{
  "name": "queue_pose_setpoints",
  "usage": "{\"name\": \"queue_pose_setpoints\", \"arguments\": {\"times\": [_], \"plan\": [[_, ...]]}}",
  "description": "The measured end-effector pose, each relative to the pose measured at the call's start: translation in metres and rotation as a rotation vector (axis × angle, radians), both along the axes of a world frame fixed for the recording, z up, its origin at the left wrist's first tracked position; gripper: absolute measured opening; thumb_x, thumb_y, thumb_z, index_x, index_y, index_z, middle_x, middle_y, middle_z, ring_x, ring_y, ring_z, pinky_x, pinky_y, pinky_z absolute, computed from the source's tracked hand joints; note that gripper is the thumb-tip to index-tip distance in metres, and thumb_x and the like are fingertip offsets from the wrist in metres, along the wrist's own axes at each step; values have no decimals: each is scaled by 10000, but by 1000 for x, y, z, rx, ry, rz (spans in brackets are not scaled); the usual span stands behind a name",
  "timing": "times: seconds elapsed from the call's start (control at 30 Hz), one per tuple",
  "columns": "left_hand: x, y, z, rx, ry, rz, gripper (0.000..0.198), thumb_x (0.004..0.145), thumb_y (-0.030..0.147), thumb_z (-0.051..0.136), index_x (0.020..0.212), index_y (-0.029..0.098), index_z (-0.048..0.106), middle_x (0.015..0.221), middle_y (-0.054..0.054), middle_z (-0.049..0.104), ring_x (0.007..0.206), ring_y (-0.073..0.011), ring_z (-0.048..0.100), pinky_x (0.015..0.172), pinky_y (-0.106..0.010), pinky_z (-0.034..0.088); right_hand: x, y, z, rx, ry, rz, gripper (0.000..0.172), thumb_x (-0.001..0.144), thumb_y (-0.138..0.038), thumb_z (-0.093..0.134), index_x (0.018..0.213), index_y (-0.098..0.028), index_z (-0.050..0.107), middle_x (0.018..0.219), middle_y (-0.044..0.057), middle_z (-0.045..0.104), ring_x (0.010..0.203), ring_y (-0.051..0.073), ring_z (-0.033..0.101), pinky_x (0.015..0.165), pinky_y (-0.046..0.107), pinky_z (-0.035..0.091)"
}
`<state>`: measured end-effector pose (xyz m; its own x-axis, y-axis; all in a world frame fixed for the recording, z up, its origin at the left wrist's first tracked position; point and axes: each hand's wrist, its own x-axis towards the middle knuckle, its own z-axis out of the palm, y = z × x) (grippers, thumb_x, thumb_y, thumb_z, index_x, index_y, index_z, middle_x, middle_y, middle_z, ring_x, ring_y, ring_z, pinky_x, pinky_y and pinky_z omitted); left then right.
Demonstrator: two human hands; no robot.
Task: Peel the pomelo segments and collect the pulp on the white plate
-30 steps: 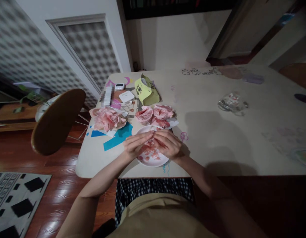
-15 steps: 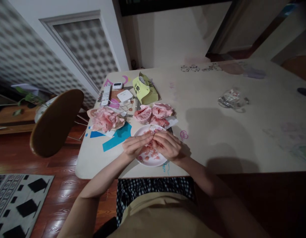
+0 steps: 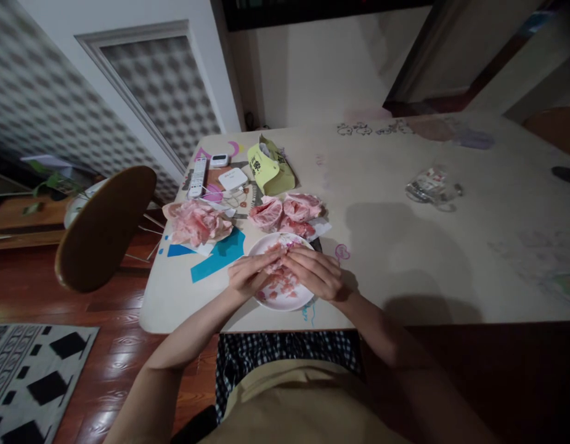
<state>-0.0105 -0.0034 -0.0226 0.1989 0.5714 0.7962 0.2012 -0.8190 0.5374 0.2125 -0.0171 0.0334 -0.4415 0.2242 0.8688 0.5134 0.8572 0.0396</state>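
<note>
Left hand and right hand are pinching a pink fruit piece between them, fingertips nearly meeting; it's sitting above the plate, pulp bits lying just below.

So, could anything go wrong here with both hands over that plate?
Possibly. The plate sits near the front edge of the table, so a bump might push it over. Loose pink pieces lie beneath the fingers; some could get knocked out.
</note>
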Motion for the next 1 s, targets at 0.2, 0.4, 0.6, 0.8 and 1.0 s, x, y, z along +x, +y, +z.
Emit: {"name": "queue_pose_setpoints", "arguments": {"times": [0.2,0.4,0.6,0.8,1.0], "plan": [[13,-6,21,94,84,148,517,888,317,823,1361,186,659,1140,-103,816,922,-199,826,810,-226,678,3,4,1,29,-39,-22,283,997,-132,644,1267,-159,723,1157,72,806,1160,198,751,1006,310,657],[18,-10,24,-35,142,97,518,966,258,719,1465,209,585,1255,-119,780,1005,-185,815,874,-210,658,1,5,3,48,-103,31,287,1057,-120,493,1232,-120,721,1150,78,807,1213,184,725,1066,333,631],[12,-9,22,32,109,211,547,997,203,632,1531,220,514,1262,-128,771,1000,-190,817,789,-200,658,-4,7,-5,23,-40,22,318,989,-101,643,1302,-127,687,1210,93,791,1258,207,704,1051,351,640],[12,-8,25,-12,171,181,595,987,145,619,1560,214,472,1263,-132,769,1067,-192,801,845,-215,656,-6,4,-11,-61,14,0,342,961,-58,663,1298,-109,691,1163,100,801,1189,206,729,1029,338,642],[16,-4,27,-16,186,188,577,968,144,677,1517,250,536,1185,-79,805,901,-159,826,764,-180,654,-8,4,-5,-96,22,18,316,966,-62,648,1269,-120,712,1099,104,806,1111,208,752,1002,342,647]]}}
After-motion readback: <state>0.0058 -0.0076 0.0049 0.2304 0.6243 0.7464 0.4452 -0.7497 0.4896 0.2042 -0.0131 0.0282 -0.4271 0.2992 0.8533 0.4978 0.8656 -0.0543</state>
